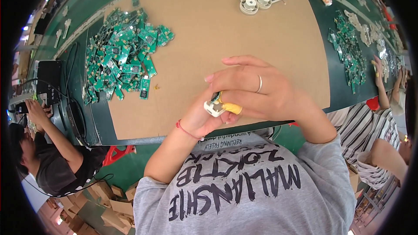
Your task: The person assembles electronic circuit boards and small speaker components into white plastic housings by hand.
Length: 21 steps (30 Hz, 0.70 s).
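Handwork close to the near edge

Leftmost, we have a co-worker in a dark shirt (61,165), near a black box (48,72) with cables. Then comes our big heap of green circuit boards (124,56), overlapping at all angles, partly on a brown sheet (196,30) and partly on the dark green worktop (102,124). Their thin leads look tangled, so a careless pull on one board could drag others along. A tiny yellow scrap (156,87) lies just beside the heap.

Low in the middle, our left hand (203,119) cradles a white housing (213,109), fingers curled about it; some green board shows at the housing's mouth. Our right hand (263,85) arches over it, fingers bent and slightly spread; how firmly they grip we cannot tell, since they hide the contact. A yellow finger cover (231,108) shows there, its wearer hand unclear. Pressing askew might crack the plastic or bend the board, and a slip could send the piece over the near edge.

Farther right, toward the far side, two white round-headed assemblies (249,5) lie close together; a loose wire could snag if one were lifted hastily. Rightmost, we see a second board heap (350,56) and a co-worker in stripes (370,135).
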### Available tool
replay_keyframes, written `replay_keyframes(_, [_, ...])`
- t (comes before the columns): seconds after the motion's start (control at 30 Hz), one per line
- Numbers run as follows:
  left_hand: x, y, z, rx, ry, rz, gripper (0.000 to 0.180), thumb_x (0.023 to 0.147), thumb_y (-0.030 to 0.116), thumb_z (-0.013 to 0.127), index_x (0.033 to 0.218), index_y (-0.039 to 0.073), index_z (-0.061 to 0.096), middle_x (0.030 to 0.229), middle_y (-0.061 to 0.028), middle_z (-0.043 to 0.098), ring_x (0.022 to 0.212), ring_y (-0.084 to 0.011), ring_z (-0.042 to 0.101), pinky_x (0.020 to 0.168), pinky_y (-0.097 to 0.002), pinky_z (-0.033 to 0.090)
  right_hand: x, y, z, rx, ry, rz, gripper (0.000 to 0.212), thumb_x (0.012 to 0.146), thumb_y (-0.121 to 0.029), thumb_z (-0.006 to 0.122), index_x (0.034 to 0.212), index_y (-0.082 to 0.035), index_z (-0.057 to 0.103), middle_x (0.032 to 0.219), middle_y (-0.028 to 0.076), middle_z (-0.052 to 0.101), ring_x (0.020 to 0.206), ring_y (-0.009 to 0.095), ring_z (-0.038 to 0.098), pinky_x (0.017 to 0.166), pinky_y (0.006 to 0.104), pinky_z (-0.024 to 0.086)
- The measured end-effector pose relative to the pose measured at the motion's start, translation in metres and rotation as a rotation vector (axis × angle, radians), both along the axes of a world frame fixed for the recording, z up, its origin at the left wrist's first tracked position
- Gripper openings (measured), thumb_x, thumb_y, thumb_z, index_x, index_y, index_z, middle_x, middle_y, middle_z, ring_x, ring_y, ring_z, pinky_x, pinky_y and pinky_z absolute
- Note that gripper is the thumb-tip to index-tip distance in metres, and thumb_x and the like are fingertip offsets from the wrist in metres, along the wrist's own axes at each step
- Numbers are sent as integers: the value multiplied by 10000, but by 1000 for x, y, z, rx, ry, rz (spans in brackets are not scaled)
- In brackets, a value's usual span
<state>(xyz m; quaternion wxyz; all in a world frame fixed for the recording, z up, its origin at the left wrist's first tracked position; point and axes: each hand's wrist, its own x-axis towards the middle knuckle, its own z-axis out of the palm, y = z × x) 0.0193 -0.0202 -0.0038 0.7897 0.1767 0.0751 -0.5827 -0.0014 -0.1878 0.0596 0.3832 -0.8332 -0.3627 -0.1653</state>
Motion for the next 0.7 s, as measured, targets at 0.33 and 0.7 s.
replay_keyframes(0.33, [13, -4, 24, 276, -521, 268, 425, 916, 194, 445, 1303, 74, 317, 1132, -115, 521, 947, -278, 590, 775, -337, 509, 0, -21, 5, -220, 4, -317, 250, 675, -72, 613, 917, -24, 579, 962, 74, 580, 855, 234, 561, 780, 367, 440])
replay_keyframes(0.7, [6, -5, 30, 351, -978, 430, 448, 846, -17, 507, 1273, 9, 375, 1162, -78, 485, 998, -154, 541, 837, -276, 469, -11, -12, 8, 495, 924, -319, 271, 796, 74, 533, 1059, 29, 484, 960, 59, 548, 852, 108, 562, 715, 228, 468])
